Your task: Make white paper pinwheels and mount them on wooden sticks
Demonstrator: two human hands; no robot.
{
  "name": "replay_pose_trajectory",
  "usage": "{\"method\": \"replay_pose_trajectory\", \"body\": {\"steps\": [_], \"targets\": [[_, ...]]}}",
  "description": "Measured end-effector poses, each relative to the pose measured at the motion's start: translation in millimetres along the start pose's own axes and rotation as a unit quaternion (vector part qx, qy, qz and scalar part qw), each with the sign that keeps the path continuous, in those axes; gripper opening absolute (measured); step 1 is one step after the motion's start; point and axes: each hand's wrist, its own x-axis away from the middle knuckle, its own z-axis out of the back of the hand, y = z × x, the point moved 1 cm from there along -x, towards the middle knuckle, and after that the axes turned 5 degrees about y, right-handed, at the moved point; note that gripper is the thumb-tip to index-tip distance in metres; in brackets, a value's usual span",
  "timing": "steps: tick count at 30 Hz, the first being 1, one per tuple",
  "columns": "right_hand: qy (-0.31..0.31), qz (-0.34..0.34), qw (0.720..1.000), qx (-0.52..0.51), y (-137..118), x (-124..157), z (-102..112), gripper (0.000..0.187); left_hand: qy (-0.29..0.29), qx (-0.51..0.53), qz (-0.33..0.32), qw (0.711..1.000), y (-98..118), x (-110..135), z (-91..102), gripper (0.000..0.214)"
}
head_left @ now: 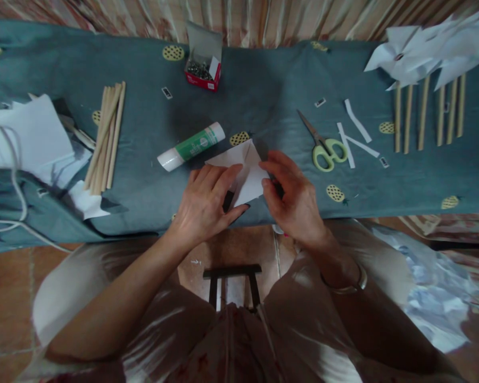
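A folded piece of white paper (250, 183) lies at the front of the table, with crease lines running to its top corner. My left hand (201, 205) holds it from the left, fingers bent over its surface and thumb stretched along the near edge. On the opposite side, my right hand (295, 199) has its thumb and index finger at the paper's right edge. Just behind my left hand rests a glue stick (193, 146), white with a green label. Scissors (323, 146) with light green handles lie right of the paper, beside several white paper strips (357, 122).
Wooden sticks (106, 138) lie bundled at left, near stacked white paper (32, 135) and a white cable (19, 186). An uncovered red box (201, 80) of small metal pieces stands at the back. White paper pinwheels (411, 53) on sticks lie at the back right.
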Motion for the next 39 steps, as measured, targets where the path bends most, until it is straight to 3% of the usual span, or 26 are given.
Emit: {"method": "replay_pose_trajectory", "body": {"steps": [5,13,18,25,29,39], "targets": [[-0.006,-0.007,1.0,0.005,0.3,-0.9,3.0,0.031,0.028,0.004,-0.01,1.0,1.9,-0.3,2.7,0.061],[0.001,0.001,1.0,0.013,1.1,-0.1,3.8,0.031,0.047,-0.013,-0.1,0.994,7.0,-0.1,8.2,0.021],[-0.005,0.011,1.0,0.014,0.3,1.3,4.6,0.032,0.046,-0.039,-0.127,0.99,9.4,-2.8,7.9,0.011],[-0.103,0.035,0.994,-0.001,-1.1,1.9,14.7,0.052,0.043,-0.055,-0.14,0.988,7.4,1.2,13.3,0.009],[-0.128,-0.004,0.99,-0.056,0.8,2.8,21.2,0.042,0.027,-0.036,-0.125,0.991,5.3,5.6,17.1,0.01],[-0.104,-0.025,0.986,-0.13,1.4,2.0,21.9,0.009,-0.006,-0.014,-0.104,0.995,4.1,10.1,16.8,0.015]]}}
